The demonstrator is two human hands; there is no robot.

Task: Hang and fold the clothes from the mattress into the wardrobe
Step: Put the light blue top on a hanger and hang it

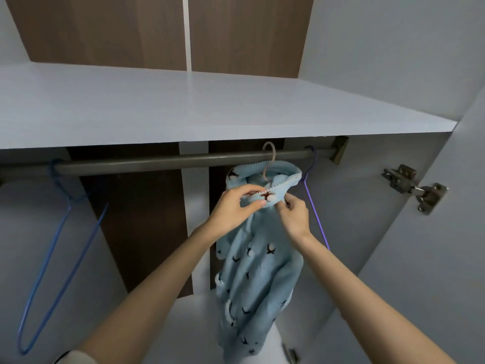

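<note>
A light blue garment point(258, 279) with small dark and white motifs hangs from a beige hanger hook point(270, 160) on the dark wardrobe rail point(157, 164). Its collar has a white zigzag trim. My left hand point(235, 207) pinches the collar's front edge between thumb and fingers. My right hand point(294, 215) pinches the same collar edge from the right side. The garment's lower part hangs down between my forearms.
An empty blue wire hanger point(52, 248) hangs at the rail's left end. A purple wire hanger point(315, 206) hangs just right of the garment. A white shelf point(183, 106) sits above the rail. The open door's metal hinge point(417, 187) is at right.
</note>
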